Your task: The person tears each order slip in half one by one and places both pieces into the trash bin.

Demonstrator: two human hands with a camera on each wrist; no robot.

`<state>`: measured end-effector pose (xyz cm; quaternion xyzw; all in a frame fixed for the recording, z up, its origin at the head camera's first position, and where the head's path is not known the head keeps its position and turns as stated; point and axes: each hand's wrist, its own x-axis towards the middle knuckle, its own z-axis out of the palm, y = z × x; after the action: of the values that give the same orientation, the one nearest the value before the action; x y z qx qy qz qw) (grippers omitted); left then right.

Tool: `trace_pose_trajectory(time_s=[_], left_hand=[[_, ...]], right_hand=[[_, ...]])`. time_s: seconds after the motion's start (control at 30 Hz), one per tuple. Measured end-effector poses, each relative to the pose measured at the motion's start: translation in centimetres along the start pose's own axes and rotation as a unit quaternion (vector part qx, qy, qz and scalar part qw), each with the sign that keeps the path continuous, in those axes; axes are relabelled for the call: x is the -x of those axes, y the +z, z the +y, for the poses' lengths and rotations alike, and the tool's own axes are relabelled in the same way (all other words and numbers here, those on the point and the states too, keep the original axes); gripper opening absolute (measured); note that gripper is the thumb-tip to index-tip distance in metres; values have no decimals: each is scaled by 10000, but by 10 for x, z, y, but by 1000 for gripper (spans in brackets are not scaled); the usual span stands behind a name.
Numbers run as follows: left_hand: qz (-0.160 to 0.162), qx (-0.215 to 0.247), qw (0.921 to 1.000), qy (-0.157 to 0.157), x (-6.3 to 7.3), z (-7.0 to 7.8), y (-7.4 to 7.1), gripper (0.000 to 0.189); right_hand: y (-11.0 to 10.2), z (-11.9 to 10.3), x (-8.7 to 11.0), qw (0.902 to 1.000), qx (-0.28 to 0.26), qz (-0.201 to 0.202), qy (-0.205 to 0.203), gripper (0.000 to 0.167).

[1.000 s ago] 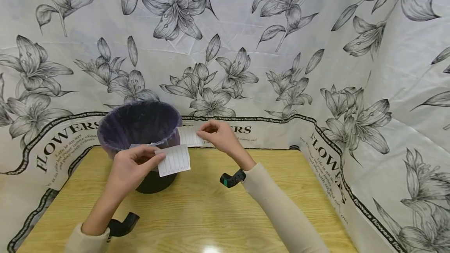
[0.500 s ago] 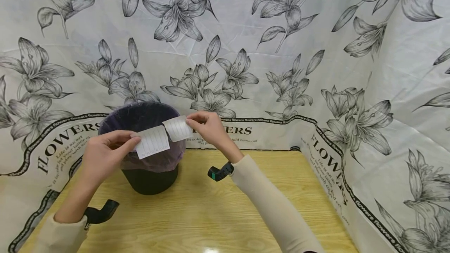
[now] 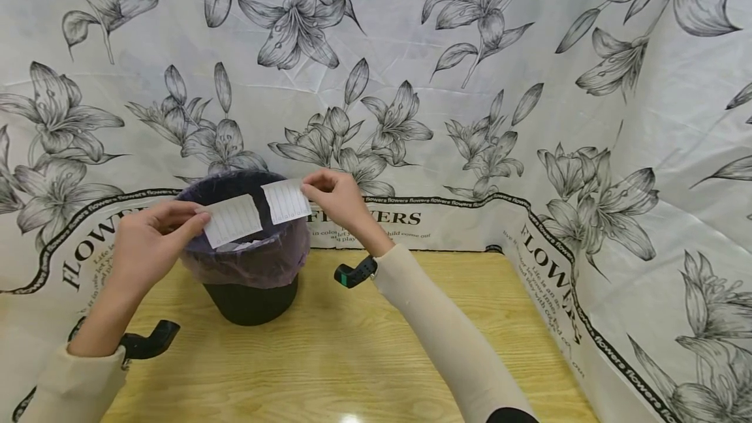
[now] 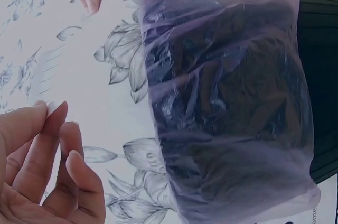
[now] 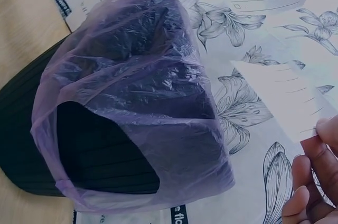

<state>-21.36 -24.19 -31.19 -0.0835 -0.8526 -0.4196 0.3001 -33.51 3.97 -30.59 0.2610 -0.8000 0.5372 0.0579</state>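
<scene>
Over the mouth of a black trash bin (image 3: 251, 304), my left hand (image 3: 147, 240) pinches a piece of white lined paper (image 3: 235, 219) at its left edge, between thumb and fingers. A smaller piece of lined paper (image 3: 286, 201) is pinched by my right hand (image 3: 337, 198) at its right side. A gap separates the two pieces; their facing edges look torn. Thin purple plastic, a bin liner (image 5: 132, 60), is folded over the rim and hangs down outside. In the left wrist view, my left hand (image 4: 53, 166) is left of the lined bin, its paper nearly washed out.
Some white paper (image 3: 249, 241) shows inside the bin near its front rim. The bin stands on a wood-grain table (image 3: 376, 344) close to a flower-printed cloth (image 3: 388, 109) at the back. More cloth rises along the right side. A black wrist device (image 3: 355, 273) sits on each arm.
Both hands have moved left and up, bringing the paper pieces over the bin's opening. The pieces, almost touching half a second ago, are now spread farther apart.
</scene>
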Motion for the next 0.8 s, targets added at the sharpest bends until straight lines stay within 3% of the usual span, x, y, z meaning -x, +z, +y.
trace_pose_trajectory(time_s=[0.43, 0.8], left_hand=[[-11, -208, 9993, -327, -9, -10, -12, 31], [-147, -169, 9971, -734, -16, -15, -17, 38]], right_hand=[[11, -2, -11, 9999, -29, -135, -72, 19], [23, 0, -18, 9986, 456, -268, 19, 20]])
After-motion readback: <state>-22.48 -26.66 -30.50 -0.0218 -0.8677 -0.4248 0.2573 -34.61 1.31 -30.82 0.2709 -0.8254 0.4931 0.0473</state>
